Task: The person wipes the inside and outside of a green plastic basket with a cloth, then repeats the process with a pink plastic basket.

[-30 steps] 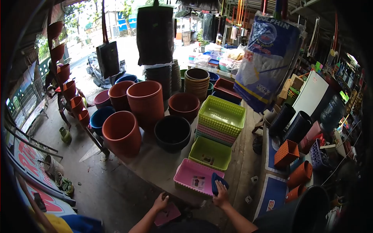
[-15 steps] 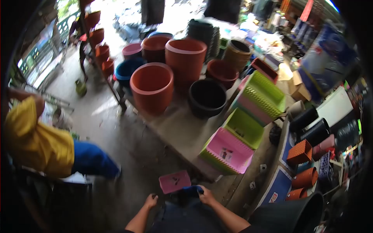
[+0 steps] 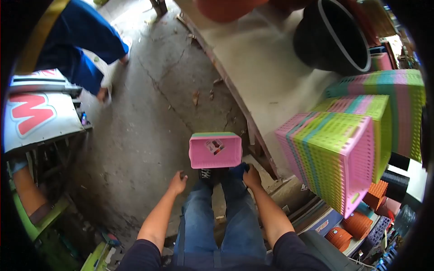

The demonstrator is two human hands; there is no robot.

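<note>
Concrete floor (image 3: 131, 131): reaches along the table (image 3: 239, 49).
Stacked baskets (image 3: 323, 149): pink, green and blue, on the table, well apart from the fingers.
Pink basket (image 3: 201, 153): ahead of both hands, above a green one, apart from the left fingers.
Left hand (image 3: 178, 182): fingers loosely curled; cannot tell whether they hold anything.
Right hand (image 3: 252, 176): fingers closed on blue cloth.
Blue cloth (image 3: 238, 170): pokes out on the fingers' inner side, near the pink basket's corner.
</note>
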